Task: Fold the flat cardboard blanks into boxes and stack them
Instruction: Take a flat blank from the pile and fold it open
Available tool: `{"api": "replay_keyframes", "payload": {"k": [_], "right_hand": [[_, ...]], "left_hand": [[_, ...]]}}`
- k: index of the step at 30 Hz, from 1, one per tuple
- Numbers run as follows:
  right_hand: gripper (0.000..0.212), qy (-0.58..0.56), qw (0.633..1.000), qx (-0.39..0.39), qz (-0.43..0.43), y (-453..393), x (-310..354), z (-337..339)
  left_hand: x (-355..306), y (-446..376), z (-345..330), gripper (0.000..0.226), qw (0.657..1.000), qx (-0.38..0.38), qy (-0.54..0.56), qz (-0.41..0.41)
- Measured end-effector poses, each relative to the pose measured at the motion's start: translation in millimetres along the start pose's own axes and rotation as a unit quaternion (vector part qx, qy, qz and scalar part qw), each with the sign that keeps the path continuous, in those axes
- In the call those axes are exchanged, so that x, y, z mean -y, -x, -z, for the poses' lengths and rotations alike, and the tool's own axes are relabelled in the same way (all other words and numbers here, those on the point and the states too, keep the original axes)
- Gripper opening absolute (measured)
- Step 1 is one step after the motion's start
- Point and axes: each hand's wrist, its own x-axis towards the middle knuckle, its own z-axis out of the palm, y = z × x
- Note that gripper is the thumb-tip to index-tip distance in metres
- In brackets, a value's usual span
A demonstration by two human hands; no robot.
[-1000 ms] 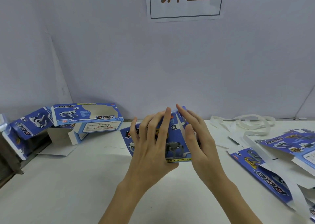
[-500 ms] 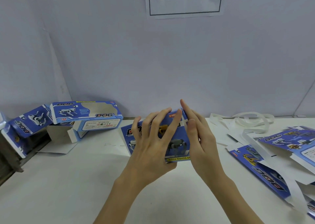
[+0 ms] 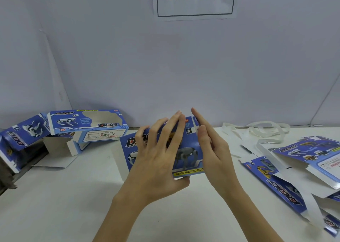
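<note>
Head view: A partly formed blue box (image 3: 185,149) is held above the table (image 3: 73,195) at centre. The left hand (image 3: 158,160) grips it, fingers spread over the printed face and thumb under the lower edge. The right hand (image 3: 211,149) presses the right end with straight fingers. Step judged: closing the end flap; next, tuck it home. A folded box (image 3: 86,125) lies at 10 o'clock, flat blanks (image 3: 294,168) at 3 o'clock, loose white strips (image 3: 261,131) at 2 o'clock. Nothing obstructs.
</note>
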Motion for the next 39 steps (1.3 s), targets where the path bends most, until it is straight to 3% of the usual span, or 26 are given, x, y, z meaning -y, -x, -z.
{"api": "replay_keyframes", "payload": {"k": [6,11,13,16,20,27,32,39], "right_hand": [[0.041,-0.011,0.999,0.008,-0.040,1,-5,0],[0.043,-0.048,0.990,0.068,-0.114,-2,-7,6],[0.054,-0.070,0.983,0.090,-0.141,-6,-4,13],[0.049,-0.079,0.981,0.115,-0.134,-10,2,26],[0.047,-0.001,0.977,0.188,-0.102,-9,1,29],[0.044,0.011,0.982,0.166,-0.092,-7,1,25],[0.047,-0.005,0.977,0.174,-0.120,-6,-7,21],[0.045,0.023,0.984,0.157,-0.082,-2,-10,13]], "left_hand": [[-6,1,-2,0.123,0.999,0.045,-0.017,0.013],[-6,2,-2,0.122,0.998,0.068,-0.009,0.013],[0,1,1,0.117,0.998,0.066,-0.002,0.007],[13,1,10,0.106,0.999,0.051,0.013,0.011],[22,2,19,0.094,0.998,0.043,0.019,0.045],[26,2,28,0.076,0.989,0.078,0.108,0.064],[26,4,28,0.075,0.983,0.103,0.124,0.087],[28,4,23,0.068,0.969,0.125,0.186,0.104]]}}
